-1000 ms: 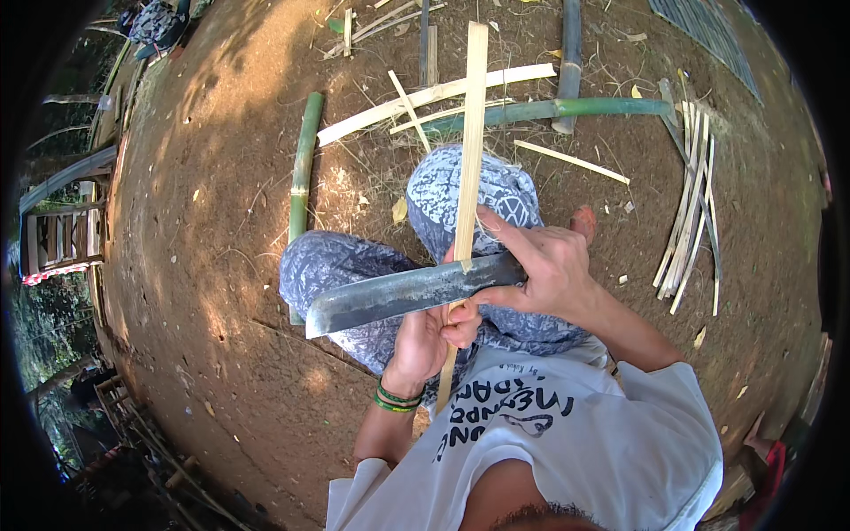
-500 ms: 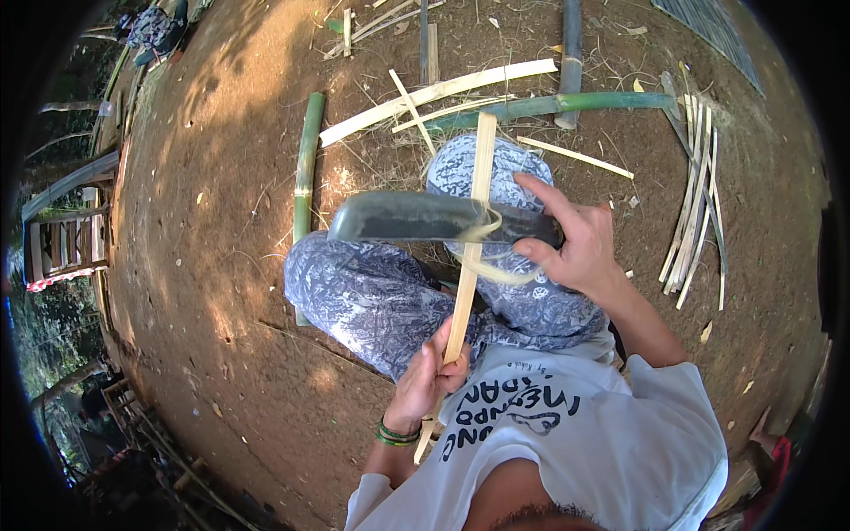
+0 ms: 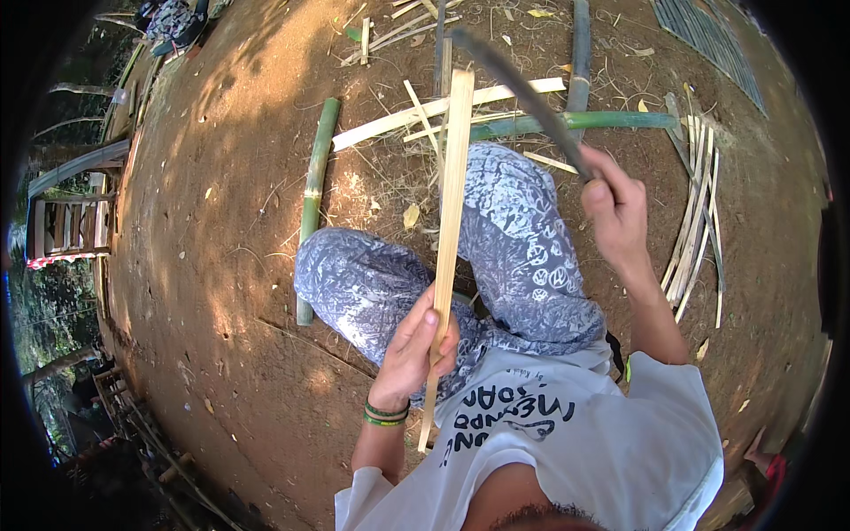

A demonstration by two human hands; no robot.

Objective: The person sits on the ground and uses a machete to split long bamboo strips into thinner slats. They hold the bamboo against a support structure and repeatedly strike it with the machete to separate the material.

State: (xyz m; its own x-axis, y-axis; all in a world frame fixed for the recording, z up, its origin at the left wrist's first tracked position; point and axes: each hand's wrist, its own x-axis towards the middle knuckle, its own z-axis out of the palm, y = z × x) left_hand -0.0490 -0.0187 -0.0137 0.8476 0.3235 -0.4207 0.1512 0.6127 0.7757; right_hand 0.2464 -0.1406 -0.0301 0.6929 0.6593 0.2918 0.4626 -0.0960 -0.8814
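Observation:
Closed around the lower part of a long pale bamboo strip (image 3: 454, 177), my left hand (image 3: 412, 345) keeps it upright between my knees, its tail reaching down past my wrist. My right hand (image 3: 617, 212) grips a dark machete (image 3: 522, 88) low on its handle, mostly hidden in my fingers. The blade slants up and to the left beyond the strip's top, seen nearly edge-on and apart from the strip.
A green bamboo pole (image 3: 317, 190) lies left of my knee, and another green pole (image 3: 620, 120) lies crosswise ahead. Several split strips (image 3: 694, 217) are bundled on the right. A slatted bamboo panel (image 3: 708, 49) lies at the far right. Brown dirt ground (image 3: 230, 372) surrounds me.
My right hand has lifted the machete off the strip and swung it up, away and to the right. The thin shaving at the blade is gone from view. The strip now stands more upright.

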